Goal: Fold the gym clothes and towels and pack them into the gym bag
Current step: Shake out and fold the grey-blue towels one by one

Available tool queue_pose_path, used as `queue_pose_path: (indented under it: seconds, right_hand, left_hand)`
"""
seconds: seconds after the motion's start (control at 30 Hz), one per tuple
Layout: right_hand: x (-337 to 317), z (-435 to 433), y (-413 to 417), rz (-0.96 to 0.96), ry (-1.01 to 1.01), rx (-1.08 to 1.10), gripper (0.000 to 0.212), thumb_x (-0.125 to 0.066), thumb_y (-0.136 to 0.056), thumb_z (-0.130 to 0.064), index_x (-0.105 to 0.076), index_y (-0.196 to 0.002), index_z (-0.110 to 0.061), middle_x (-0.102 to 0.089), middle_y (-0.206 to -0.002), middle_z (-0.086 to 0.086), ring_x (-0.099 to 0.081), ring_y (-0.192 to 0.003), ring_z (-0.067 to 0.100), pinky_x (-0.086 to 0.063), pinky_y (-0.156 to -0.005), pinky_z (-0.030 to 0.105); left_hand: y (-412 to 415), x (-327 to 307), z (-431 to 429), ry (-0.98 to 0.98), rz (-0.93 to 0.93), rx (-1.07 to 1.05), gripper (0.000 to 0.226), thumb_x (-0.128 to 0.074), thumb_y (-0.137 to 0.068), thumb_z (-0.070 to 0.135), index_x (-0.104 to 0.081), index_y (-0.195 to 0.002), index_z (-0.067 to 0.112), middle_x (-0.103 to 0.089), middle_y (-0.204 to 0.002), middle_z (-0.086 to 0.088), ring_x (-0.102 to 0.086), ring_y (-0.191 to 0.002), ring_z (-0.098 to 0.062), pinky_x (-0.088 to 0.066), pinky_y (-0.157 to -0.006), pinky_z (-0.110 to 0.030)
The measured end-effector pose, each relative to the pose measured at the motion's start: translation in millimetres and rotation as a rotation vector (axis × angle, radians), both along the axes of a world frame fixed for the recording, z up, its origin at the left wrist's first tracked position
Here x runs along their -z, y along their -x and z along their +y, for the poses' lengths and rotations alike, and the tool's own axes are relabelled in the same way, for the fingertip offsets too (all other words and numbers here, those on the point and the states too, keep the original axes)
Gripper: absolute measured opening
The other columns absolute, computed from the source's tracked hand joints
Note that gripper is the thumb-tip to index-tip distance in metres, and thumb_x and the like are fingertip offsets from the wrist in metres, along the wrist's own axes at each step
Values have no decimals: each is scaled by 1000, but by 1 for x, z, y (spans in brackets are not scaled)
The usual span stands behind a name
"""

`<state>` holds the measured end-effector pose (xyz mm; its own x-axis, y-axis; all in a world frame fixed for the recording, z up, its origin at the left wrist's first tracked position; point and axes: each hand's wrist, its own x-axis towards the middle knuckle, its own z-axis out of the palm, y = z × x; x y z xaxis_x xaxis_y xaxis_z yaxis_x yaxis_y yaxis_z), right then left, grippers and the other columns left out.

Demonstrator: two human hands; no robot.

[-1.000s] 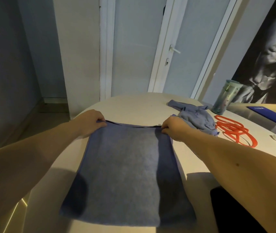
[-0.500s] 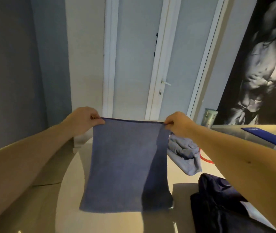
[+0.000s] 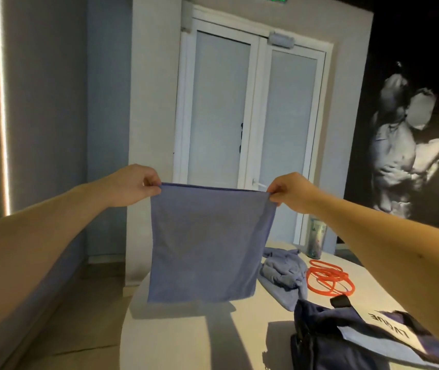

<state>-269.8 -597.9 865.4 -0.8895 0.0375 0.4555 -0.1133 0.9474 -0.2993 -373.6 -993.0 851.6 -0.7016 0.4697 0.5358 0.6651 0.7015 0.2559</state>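
**Ana:** Where was the towel at that point?

**Ben:** The blue towel (image 3: pixel 207 247) hung flat in the air over the far left part of the worktop (image 3: pixel 191 340). The left grip (image 3: pixel 135 184) pinched one top corner between thumb and fingers. The right grip (image 3: pixel 290 192) pinched the other, and the top edge ran taut and nearly level between them.

**Ana:** Did the lower hem touch the worktop?

**Ben:** It looked just clear of it, but I couldn't tell for certain.

**Ana:** So what would have made the next fold a good one?

**Ben:** In my judgement, holding both corners at one height so the cloth hung square. Then lowering it so the hem landed first and the rest laid down smooth. Letting one corner sag would likely have skewed the edges.

**Ana:** Was there room to lay it?

**Ben:** Bare surface lay under and in front of it. The crumpled blue garment (image 3: pixel 282 271) sat just to the right, with the red bands (image 3: pixel 327 279) beyond. I'd have set the towel down leftward, away from them.

**Ana:** And the gym bag?

**Ben:** The dark gym bag (image 3: pixel 346 340) stood on the near right of the worktop, close under the right forearm. Whether its mouth was open, I couldn't tell. A compact, even fold would probably have slid in easiest.
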Motion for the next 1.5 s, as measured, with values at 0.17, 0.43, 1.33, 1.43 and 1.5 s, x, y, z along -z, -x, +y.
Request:
queue_pose_path:
  seconds: [0.17, 0.43, 1.33, 1.43, 1.5]
  right_hand:
    - [-3, 2, -15, -11, -23, 14, 14, -67, -92, -2, -73, -97, -13, -68, -94, 2, -63, -88, 19, -46, -78, 25]
    - [14, 7, -14, -65, 41, 19, 26, -65, -95, -3, -72, -116, -15, -69, -105, 2, -64, -100, 23, -50, -90, 30]
    - [153, -23, -41, -821, -392, -31, 13, -75, -78, -37, -72, -72, -49, -70, -84, -14, -69, -93, 14, -54, -77, 24]
    - [189, -40, -62, -954, -468, -80, 18, -79, -81, -29, -78, -98, -32, -76, -94, -7, -72, -94, 14, -51, -68, 17]
    - [207, -51, -70, -1036, -558, -111, 22, -79, -82, -28, -78, -105, -27, -76, -99, -5, -72, -92, 15, -50, -67, 17]
  left_hand:
    - [-21, -1, 2, -53, -80, 1, 9, -77, -89, 33, -73, -93, 25, -70, -91, 10, -65, -86, -4, -48, -73, -20]
    - [-17, 14, 5, -150, -192, 20, 14, -80, -86, 27, -71, -93, 19, -73, -84, -1, -68, -72, -15, -58, -72, -34]
    - [-81, 213, -10, 345, -234, 96, 7, -70, -87, 30, -72, -94, 33, -64, -92, 20, -60, -83, 1, -54, -79, -27]
    - [-105, 262, -13, 505, -283, 133, 12, -65, -85, 37, -69, -95, 34, -62, -95, 18, -58, -84, -1, -52, -82, -28]
    - [-117, 281, -13, 592, -303, 166, 15, -61, -85, 40, -67, -96, 32, -59, -94, 17, -57, -85, -2, -51, -81, -25]
